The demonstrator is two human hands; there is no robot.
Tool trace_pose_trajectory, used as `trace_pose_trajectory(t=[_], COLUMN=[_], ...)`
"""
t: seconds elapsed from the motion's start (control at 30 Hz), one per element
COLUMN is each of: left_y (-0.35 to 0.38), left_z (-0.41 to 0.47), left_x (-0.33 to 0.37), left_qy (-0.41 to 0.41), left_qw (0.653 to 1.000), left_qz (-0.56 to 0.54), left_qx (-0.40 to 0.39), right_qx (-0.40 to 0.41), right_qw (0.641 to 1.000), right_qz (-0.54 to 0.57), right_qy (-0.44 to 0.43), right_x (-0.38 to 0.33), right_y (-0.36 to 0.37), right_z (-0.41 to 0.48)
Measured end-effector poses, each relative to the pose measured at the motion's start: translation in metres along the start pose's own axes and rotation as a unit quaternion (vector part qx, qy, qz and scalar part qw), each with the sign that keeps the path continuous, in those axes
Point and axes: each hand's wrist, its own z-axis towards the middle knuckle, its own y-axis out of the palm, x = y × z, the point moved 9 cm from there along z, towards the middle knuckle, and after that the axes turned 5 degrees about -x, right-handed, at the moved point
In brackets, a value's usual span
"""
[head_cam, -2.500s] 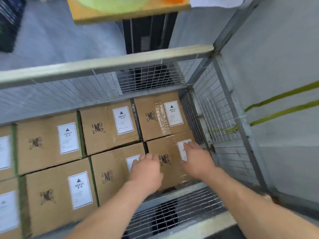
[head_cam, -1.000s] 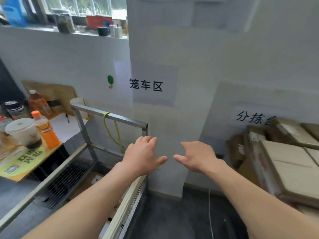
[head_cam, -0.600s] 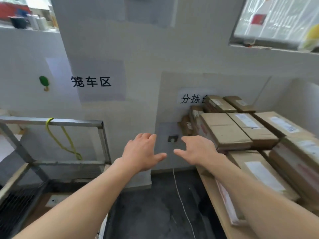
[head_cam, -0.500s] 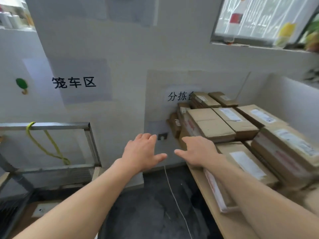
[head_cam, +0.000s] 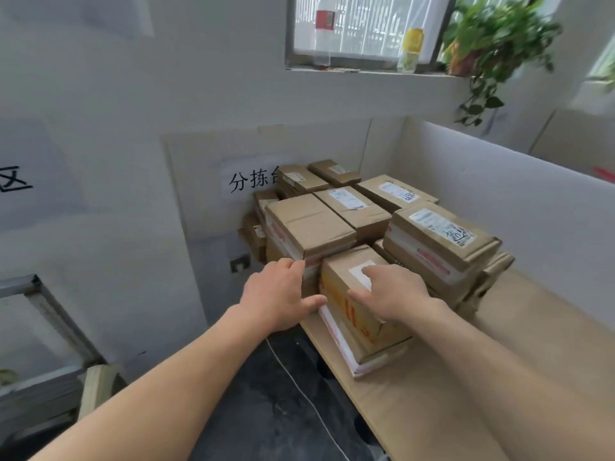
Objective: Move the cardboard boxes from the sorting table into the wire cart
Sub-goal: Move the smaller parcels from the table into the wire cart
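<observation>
Dark, scuffed floor point(head_cam: 266, 410) lies nearest, with a thin white cord point(head_cam: 299, 380) trailing across it. At the far left stands a corner of the cart point(head_cam: 43, 304), a grey metal frame, well apart from the boxes.

To the right runs the worktop point(head_cam: 499, 377), smooth, tan and matte. At its left edge sits the near box point(head_cam: 349, 314), a squat brown carton with orange print, glossy tape and a white label point(head_cam: 357, 271). It rests on a flat parcel point(head_cam: 342, 351) with a white, red-striped edge.

Both hands are on this box, and neither has closed on it. The left hand point(head_cam: 283, 294) is spread, its thumb against the box's left face and its fingers reaching toward the taller carton behind. The right hand point(head_cam: 396, 291) lies flat on the lid, fingers splayed over the label.

Behind, more boxes point(head_cam: 312, 224) are stacked unevenly, creased and dented, some leaning. Farther back are a paper sign point(head_cam: 253, 178) on the wall and a plant point(head_cam: 492, 38) by the window.

Risks, as I judge them:
- The slick tape may let the box slip if the hands do not get under it.
- Lifting may drag the flat parcel off the edge.
- The left fingers could knock the taller stack.
- The cord could catch a foot on the turn to the cart.
</observation>
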Motion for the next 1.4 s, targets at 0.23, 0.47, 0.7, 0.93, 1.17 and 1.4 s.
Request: trace_pose_trajectory(t=[0.23,0.47,0.7,0.93,1.17,1.4], left_y=[0.040,0.086,0.113,0.135,0.128,0.108], left_z=[0.042,0.071,0.080,0.081,0.067,0.022], left_x=[0.042,0.059,0.065,0.073,0.081,0.075], left_qy=[-0.024,-0.091,-0.135,-0.186,-0.164,-0.133], left_qw=[0.999,0.991,0.976,0.933,0.940,0.942], left_qz=[-0.021,-0.054,-0.151,-0.299,-0.300,-0.308], left_qx=[-0.043,-0.084,-0.081,-0.077,-0.024,0.004], right_qx=[-0.036,-0.080,-0.080,-0.079,-0.055,-0.009], right_qw=[0.999,0.994,0.992,0.987,0.989,0.990], right_qz=[0.027,0.073,0.101,0.137,0.138,0.134], right_qy=[0.021,0.010,0.012,0.016,0.023,0.037], right_x=[0.066,0.098,0.104,0.102,0.095,0.076], right_y=[0.021,0.046,0.059,0.064,0.066,0.058], right_z=[0.025,0.053,0.069,0.071,0.060,0.025])
